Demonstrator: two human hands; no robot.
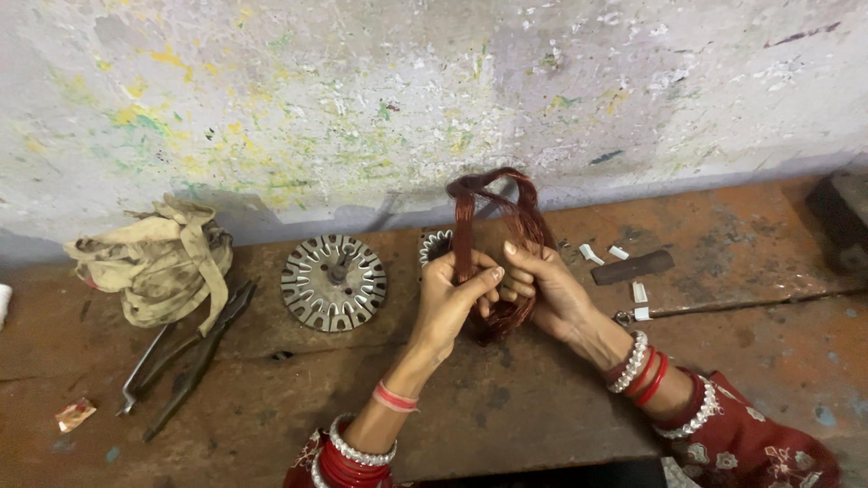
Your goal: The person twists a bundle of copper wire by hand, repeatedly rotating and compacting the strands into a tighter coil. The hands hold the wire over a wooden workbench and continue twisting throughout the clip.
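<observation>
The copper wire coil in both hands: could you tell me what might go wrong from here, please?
1. The copper wire coil is twisted where its loops cross above the left hand and right hand; strands could tangle or kink.
2. The thin wire may cut or scrape bare fingers.
3. Loose loops might snag the slotted metal stator lying nearby.

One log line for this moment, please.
left hand: grips copper wire coil | right hand: grips same coil | stator core: on bench, untouched
</observation>
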